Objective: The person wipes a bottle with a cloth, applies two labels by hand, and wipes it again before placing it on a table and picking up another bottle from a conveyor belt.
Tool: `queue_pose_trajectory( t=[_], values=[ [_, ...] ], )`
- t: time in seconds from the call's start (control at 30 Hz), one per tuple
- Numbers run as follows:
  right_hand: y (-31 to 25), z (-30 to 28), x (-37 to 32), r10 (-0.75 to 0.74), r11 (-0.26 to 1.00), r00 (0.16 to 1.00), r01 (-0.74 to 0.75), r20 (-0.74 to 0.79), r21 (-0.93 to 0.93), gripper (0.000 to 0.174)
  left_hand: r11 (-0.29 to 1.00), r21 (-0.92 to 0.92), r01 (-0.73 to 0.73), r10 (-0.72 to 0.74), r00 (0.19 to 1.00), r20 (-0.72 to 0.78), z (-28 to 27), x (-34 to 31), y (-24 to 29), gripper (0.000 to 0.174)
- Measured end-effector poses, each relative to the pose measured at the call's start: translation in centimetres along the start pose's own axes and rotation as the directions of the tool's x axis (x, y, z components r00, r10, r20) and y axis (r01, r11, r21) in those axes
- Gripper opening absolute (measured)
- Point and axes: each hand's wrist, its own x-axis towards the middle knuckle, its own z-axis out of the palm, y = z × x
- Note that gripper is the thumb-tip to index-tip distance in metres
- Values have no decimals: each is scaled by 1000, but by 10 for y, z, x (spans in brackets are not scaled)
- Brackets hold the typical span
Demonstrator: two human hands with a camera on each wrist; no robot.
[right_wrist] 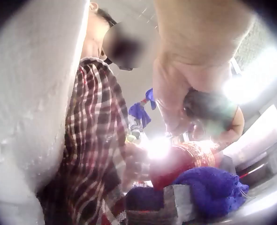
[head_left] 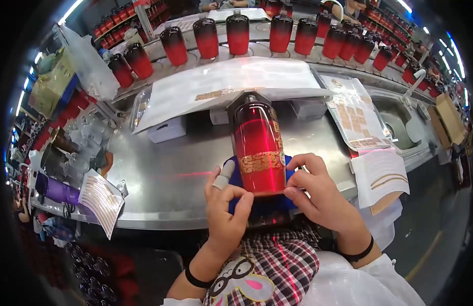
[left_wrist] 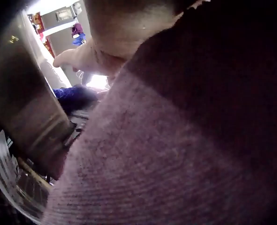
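In the head view, a red-to-black glass bottle (head_left: 254, 133) with a gold patterned band lies with its neck pointing away from me, over a blue cloth (head_left: 236, 177). My left hand (head_left: 227, 209), a pale finger cot on one finger, holds the lower left of the bottle at its base edge. On the other side my right hand (head_left: 318, 191) grips the bottle's lower right with bent fingers and thumb, near a small round sticker (head_left: 282, 158). The right wrist view shows the right hand (right_wrist: 194, 89) over the red bottle (right_wrist: 169, 164). The left wrist view is mostly sleeve, with the bottle hidden.
A white sheet with gold decals (head_left: 231, 76) spans the metal worktable (head_left: 170, 199) behind the bottle. More decal sheets (head_left: 356, 109) lie right, beside a sink (head_left: 399, 120). Several red-black bottles (head_left: 238, 35) stand along a conveyor. A purple bottle (head_left: 58, 188) lies left.
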Motion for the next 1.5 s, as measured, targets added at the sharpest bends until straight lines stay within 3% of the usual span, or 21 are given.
queue_pose_trajectory(
  t=[0.13,0.27,0.4,0.5,0.7,0.9,1.1,1.2,1.3,1.5],
  values=[
    [4,3,0,23,1000,1000,-23,8,10,12,989,-102,110,-109,994,8,-1,-5,-15,9],
    [5,4,2,41,999,999,-41,16,35,12,834,-493,250,-275,961,22,-3,-3,-19,14],
    [7,4,1,62,997,997,-64,42,42,11,937,-314,156,-154,988,31,5,-1,-24,35],
    [8,1,1,67,998,995,-68,69,12,12,935,-323,145,-132,989,61,12,-1,-29,50],
    [11,1,0,78,997,995,-79,62,16,12,934,-334,129,-116,991,59,14,2,-24,55],
    [13,1,-2,105,991,994,-107,39,78,12,865,-475,160,-142,987,74,15,2,-24,51],
    [14,1,-4,127,986,991,-131,43,101,13,896,-424,134,-121,991,58,17,2,-25,55],
    [14,0,-4,115,989,992,-119,50,83,13,948,-314,57,-52,998,25,21,3,-21,62],
    [16,0,-4,102,993,993,-105,60,51,13,970,-226,94,-87,995,41,21,3,-21,68],
    [16,3,-4,103,990,993,-108,55,86,13,933,-341,119,-108,993,49,22,3,-21,67]
  ],
)
